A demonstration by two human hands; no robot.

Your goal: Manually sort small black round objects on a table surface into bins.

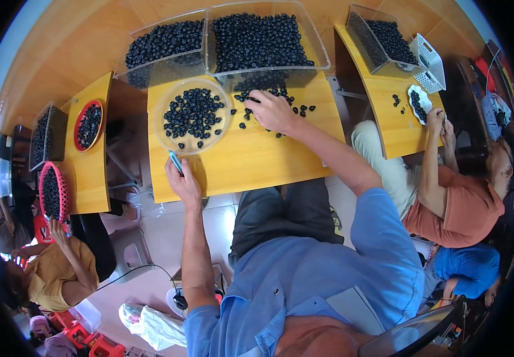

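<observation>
My left hand [184, 183] is closed around a slim light-blue tool [175, 160] at the near edge of a round clear tray [160, 134]; its kind is not plain. Many small round black pieces, bead-like with pale spots [192, 113], lie in that tray. To the right, my right hand [269, 111] reaches over a loose heap of the same pieces [280, 92] on the yellow table [257, 156]. Its fingers are pressed together at the heap's edge, and what they pinch, if anything, is hidden.
Two clear bins [269, 72] full of black pieces stand at the table's far side. On the right table [387, 128], a co-worker's hands [438, 125] are beside a white scalloped dish [412, 89]. Another person at left is by a pink basket [63, 189].
</observation>
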